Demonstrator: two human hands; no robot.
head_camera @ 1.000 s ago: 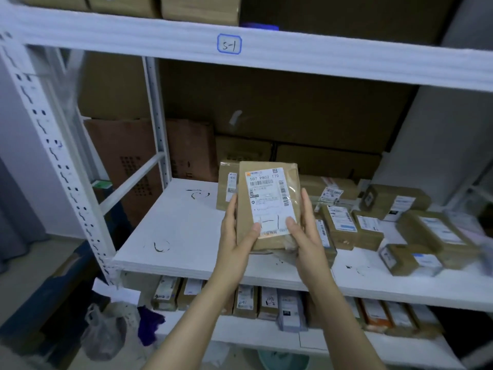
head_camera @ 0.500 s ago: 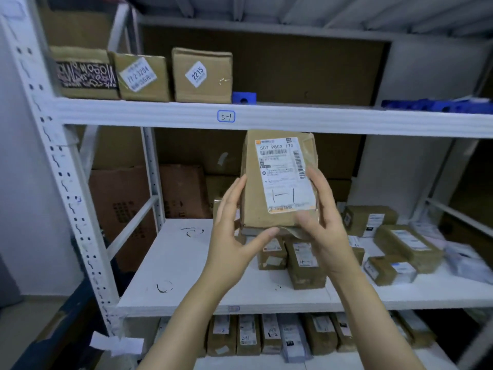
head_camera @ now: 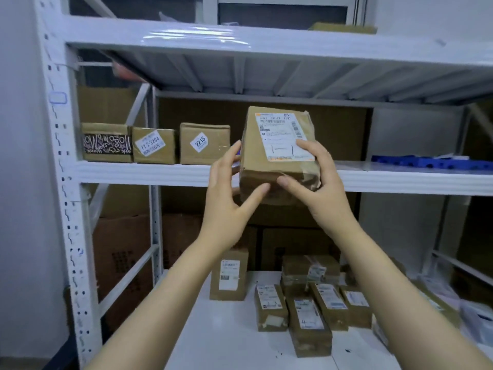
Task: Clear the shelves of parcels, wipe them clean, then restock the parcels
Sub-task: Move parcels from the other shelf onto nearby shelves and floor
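- Head view: the right hand (head_camera: 321, 182) grips the parcel (head_camera: 266, 148) by its right side. Its fingers curl over the label's edge and its thumb lies across the lower front.
- The left hand (head_camera: 226, 194) clamps the opposite side, thumb pressed on the bottom front edge and fingers running up the left face.
- Gripping from both sides probably suits a bulky carton wrapped in glossy tape, since one hand might slip. The label faces outward, likely so it can be read once shelved.
- The parcel hangs in the air, tilted slightly back, in front of the middle shelf (head_camera: 138, 173), just right of the three cartons (head_camera: 204, 144) at the shelf's left end.
- Restocking looks to be the step in hand, and the bare stretch beside the carton marked 2215 seems the likely slot.
- Farther right on that shelf lies a blue item (head_camera: 426, 162). Below, the lower shelf (head_camera: 226, 340) carries many small parcels (head_camera: 306, 311), some flat and one upright.
- Hidden or unclear:
  - The left fingertips are behind the carton.
  - The parcel covers the shelf's front lip, so I cannot tell whether its base is above the board.
  - The label print is blurred.
  - What the blue item is cannot be made out.
  - The top shelf (head_camera: 186, 41) shows only a carton's edge.
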